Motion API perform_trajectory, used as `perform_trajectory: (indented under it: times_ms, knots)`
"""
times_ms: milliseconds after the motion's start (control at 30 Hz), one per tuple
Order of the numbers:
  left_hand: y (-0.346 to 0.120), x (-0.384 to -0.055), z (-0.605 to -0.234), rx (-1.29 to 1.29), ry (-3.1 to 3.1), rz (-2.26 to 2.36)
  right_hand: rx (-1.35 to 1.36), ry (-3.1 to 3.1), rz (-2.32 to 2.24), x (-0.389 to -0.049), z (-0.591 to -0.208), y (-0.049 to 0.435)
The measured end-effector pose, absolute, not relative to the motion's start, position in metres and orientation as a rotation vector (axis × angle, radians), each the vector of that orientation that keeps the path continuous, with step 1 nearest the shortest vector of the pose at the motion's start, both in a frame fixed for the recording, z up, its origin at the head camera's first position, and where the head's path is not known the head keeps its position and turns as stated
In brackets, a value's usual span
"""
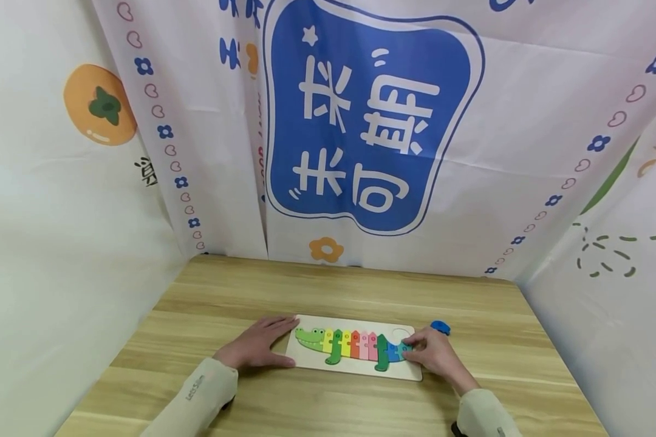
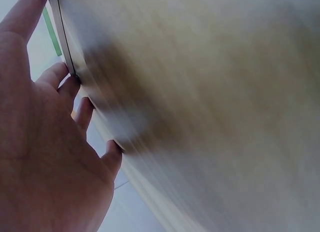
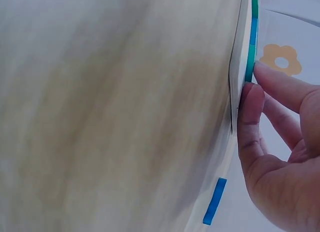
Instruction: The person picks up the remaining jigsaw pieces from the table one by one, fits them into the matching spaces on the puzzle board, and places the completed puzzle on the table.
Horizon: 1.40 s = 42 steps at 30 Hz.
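Observation:
A wooden puzzle board point(image 1: 355, 367) lies on the table, bearing a colourful crocodile point(image 1: 308, 337) made of several interlocking pieces. My left hand point(image 1: 259, 344) rests at the board's left end, its fingers extended along the edge and thumb near the lower corner. At the tail end, my right hand point(image 1: 434, 351) pinches a teal puzzle piece point(image 3: 249, 65) between thumb and index finger; it sits at or in the board's surface. An outlined curved recess point(image 1: 400, 333) shows above the tail. Beyond the right hand, a loose blue puzzle piece point(image 1: 440, 328) lies on the tabletop.
The wood-grain table point(image 1: 306, 403) extends around the board on all sides. White printed curtains point(image 1: 525, 121) enclose it at the back, left and right, the rear one carrying a large blue sign point(image 1: 372, 54).

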State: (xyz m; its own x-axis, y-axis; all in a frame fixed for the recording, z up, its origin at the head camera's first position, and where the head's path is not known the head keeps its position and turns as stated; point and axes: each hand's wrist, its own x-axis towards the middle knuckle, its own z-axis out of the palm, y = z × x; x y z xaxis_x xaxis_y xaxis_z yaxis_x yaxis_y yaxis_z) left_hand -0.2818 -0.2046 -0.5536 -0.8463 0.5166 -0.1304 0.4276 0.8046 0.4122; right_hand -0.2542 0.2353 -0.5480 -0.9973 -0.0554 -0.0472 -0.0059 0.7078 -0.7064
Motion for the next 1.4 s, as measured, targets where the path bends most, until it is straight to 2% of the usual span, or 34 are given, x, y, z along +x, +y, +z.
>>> perform_trajectory:
  times_ms: [833, 1133, 1400]
  knots:
    - [-0.205, -0.281, -0.549, 0.756, 2.758, 0.549, -0.09, 2.836, -1.113, -0.256, -0.543, 0.235]
    - [-0.206, -0.281, -0.551, 0.76, 2.761, 0.55, -0.117, 2.881, -1.145, -0.26, -0.535, 0.256]
    - [-0.205, -0.282, -0.549, 0.766, 2.749, 0.563, -0.065, 3.139, -0.771, -0.271, -0.536, 0.287]
